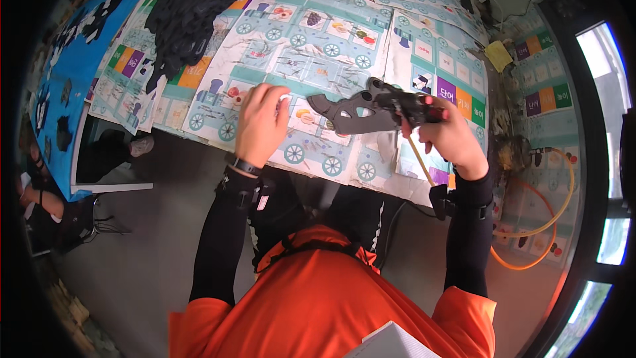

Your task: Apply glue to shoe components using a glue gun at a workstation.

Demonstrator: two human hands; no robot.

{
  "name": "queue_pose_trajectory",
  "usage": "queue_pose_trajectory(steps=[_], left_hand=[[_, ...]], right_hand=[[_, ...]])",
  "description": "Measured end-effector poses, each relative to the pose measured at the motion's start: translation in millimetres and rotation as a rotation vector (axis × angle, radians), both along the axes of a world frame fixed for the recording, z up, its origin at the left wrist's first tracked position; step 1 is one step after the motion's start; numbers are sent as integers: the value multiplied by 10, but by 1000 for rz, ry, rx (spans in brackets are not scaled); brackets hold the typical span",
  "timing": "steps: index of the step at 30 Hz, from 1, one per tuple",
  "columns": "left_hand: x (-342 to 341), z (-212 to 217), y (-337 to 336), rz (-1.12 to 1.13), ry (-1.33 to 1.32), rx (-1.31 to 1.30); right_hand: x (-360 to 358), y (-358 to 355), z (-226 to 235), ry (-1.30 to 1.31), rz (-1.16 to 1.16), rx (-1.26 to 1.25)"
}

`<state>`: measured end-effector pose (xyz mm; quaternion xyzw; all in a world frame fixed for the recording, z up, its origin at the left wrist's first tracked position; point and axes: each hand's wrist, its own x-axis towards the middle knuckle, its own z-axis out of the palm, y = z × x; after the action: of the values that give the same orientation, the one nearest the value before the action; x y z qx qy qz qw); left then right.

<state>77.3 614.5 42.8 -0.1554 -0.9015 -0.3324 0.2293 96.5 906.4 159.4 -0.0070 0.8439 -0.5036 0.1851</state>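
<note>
Close to the near edge of the paper-covered table, my left hand is closed, its thumb and fingers bent together. A bit of white shows at the fingertips, too small to name. My right hand grips a dark hand tool with red parts; a thin tan hose hangs below it toward my wrist. A flat dark grey part with curved edges and cutouts is between my hands, just left of the tool. The tool overlaps its right end, and whether they touch I cannot tell.
Dark parts are heaped at the table's far left. A blue-topped table with more dark pieces stands left, a person's arm near it. Yellow and orange hoses loop at the right, beside a dark-framed window.
</note>
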Motion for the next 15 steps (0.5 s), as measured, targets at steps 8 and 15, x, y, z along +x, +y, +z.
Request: queue_pose_trajectory(steps=[8, 15], left_hand=[[-20, -298, -343, 137, 195, 1], [-39, -245, -446, 100, 168, 55]], right_hand=[[-291, -362, 35, -101, 131, 293], [-590, -510, 291, -281, 196, 297]])
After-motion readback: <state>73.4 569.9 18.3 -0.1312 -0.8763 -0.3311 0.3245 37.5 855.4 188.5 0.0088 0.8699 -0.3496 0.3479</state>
